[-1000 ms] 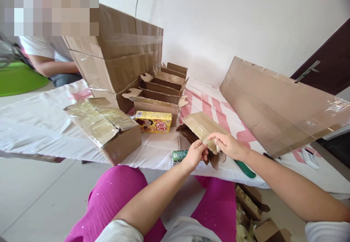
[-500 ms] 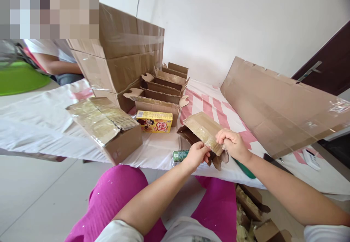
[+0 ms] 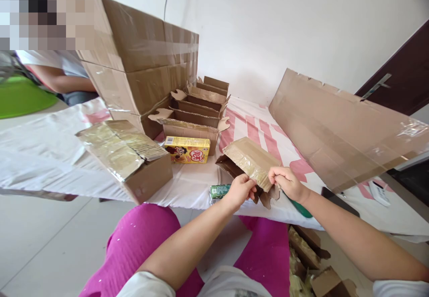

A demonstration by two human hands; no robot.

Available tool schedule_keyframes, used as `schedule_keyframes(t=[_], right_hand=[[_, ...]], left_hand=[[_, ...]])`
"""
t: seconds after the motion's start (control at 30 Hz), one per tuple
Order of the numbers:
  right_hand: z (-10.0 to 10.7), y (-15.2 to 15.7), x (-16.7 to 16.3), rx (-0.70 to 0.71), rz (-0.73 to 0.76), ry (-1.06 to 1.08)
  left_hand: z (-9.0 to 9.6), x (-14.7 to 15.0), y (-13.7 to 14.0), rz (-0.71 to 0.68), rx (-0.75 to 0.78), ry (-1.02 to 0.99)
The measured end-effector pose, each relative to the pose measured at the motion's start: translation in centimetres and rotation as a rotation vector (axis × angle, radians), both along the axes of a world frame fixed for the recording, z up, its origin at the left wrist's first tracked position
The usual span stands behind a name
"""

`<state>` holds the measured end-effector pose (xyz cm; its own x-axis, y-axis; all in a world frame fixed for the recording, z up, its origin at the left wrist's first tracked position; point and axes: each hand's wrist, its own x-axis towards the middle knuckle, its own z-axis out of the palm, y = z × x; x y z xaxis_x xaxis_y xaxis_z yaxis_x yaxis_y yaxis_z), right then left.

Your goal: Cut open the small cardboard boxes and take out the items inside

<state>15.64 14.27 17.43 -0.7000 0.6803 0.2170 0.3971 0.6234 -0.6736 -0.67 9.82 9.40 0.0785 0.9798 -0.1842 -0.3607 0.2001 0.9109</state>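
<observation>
A white and pink cloth-covered table (image 3: 192,187) stands before a plain white wall (image 3: 254,24). At its near edge lies a small open carton (image 3: 251,148), its dark mouth showing on the left. The left hand (image 3: 241,189) is nearly closed, thumb and fingers pinching the edge of the carton's taped flap (image 3: 262,175); the right hand (image 3: 287,183) is curled tight at the flap's right corner, though whether on card or tape cannot be told. The card there looks ragged, so a hard tug could tear it, and uneven pulling might skew the flap. With the carton so near the edge, a slip could tip it off. A green packet (image 3: 219,191) lies just beside the left hand, where a stray move might knock it down. Beyond, a yellow box (image 3: 187,149) stands before a row of open cartons (image 3: 192,130), with a tall carton stack (image 3: 157,60) to their left
</observation>
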Motion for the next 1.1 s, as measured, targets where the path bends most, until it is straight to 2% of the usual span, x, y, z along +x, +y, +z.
schedule_keyframes(t=[0.17,0.3,0.57,0.83,1.1], right_hand=[[-0.4,0.0,0.3,-0.024,-0.123,-0.044],[-0.6,0.2,-0.4,0.126,-0.185,-0.193],[-0.5,0.8,-2.0,0.498,0.099,-0.227],[-1.3,0.9,-3.0,0.708,0.140,-0.386],[-1.2,2.1,-3.4,0.829,0.244,-0.422]], left_hand=[[-0.1,0.0,0.0,0.001,0.007,-0.012],[-0.3,0.1,0.0,0.001,0.024,-0.029],[-0.5,0.1,0.0,-0.007,0.064,-0.054],[-0.2,0.0,-0.1,0.012,0.088,-0.093],[0.0,-0.2,0.0,0.009,0.067,-0.122]])
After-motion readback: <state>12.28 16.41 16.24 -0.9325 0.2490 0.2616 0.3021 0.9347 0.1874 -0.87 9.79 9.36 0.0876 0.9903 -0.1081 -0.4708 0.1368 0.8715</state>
